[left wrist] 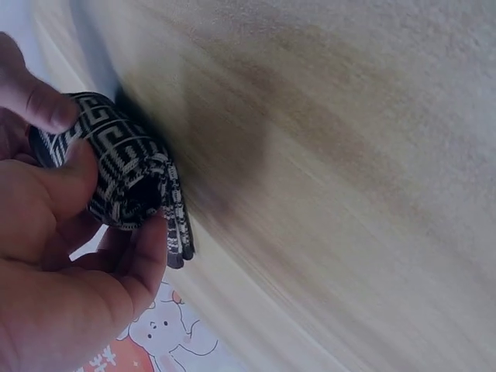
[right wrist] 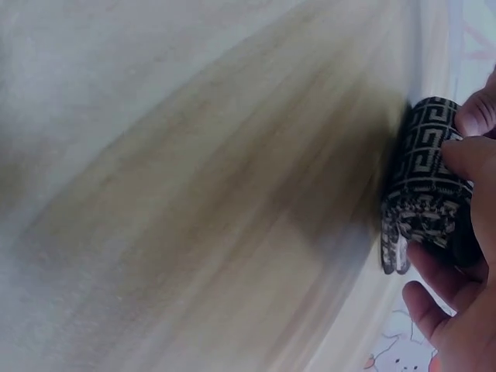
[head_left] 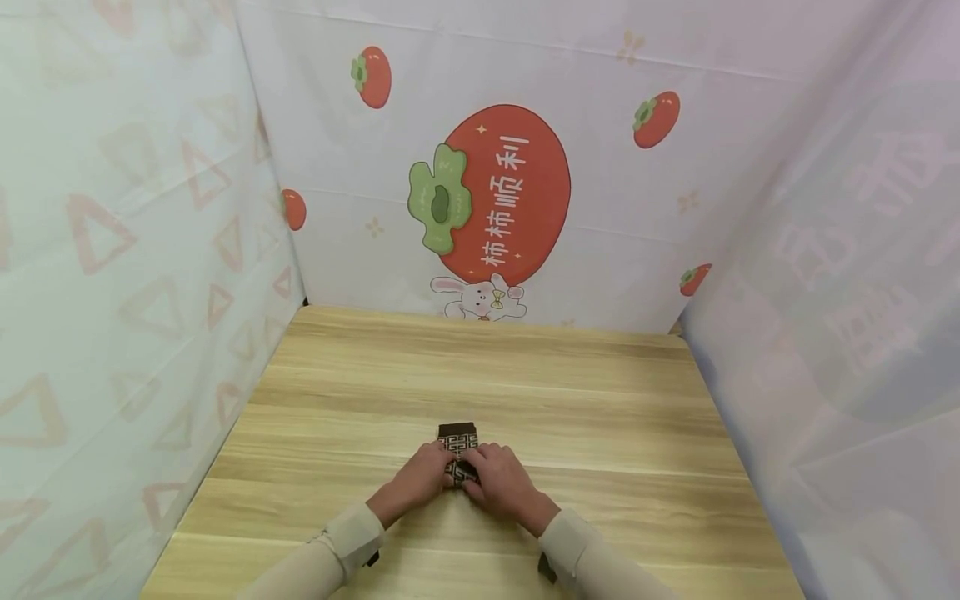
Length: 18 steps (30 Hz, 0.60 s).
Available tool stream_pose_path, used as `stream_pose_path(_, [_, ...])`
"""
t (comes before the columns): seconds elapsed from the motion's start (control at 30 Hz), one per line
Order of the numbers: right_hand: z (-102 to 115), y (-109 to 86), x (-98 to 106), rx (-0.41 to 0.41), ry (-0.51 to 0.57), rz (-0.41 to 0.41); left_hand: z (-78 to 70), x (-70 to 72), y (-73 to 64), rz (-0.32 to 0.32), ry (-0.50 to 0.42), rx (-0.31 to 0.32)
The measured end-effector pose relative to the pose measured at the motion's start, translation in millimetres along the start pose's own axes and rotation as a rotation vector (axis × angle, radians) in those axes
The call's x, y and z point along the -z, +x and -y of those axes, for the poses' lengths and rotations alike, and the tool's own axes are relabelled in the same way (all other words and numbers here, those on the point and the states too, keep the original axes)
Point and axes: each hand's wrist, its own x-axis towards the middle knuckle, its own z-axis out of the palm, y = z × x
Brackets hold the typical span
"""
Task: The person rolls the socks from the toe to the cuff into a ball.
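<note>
A pair of black socks with a white Greek-key pattern lies at the middle of the table, its near part rolled up and a flat dark end pointing away from me. My left hand grips the left side of the roll. From the right, my right hand holds the other side, thumb near the left thumb. In the left wrist view the rolled socks show a spiral end, with fingertips at it and two flat layers beneath. The right wrist view shows the opposite end of the roll, partly covered by fingers.
The wooden table spreads around the hands. Behind it hangs a white cloth printed with persimmons and a rabbit. Further cloth walls stand at the left and right sides.
</note>
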Motion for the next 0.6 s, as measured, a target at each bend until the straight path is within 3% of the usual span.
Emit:
stream_pose_path(0.3, [-4.1, 13.5, 6.8, -0.076, 0.085, 0.157, 1.7, 0.5, 1.6, -0.037, -0.111, 0.079])
stream_pose_path(0.6, [-9.4, 22.8, 8.4, -0.170, 0.168, 0.241, 1.3, 2.0, 3.4, -0.071, -0.009, 0.039])
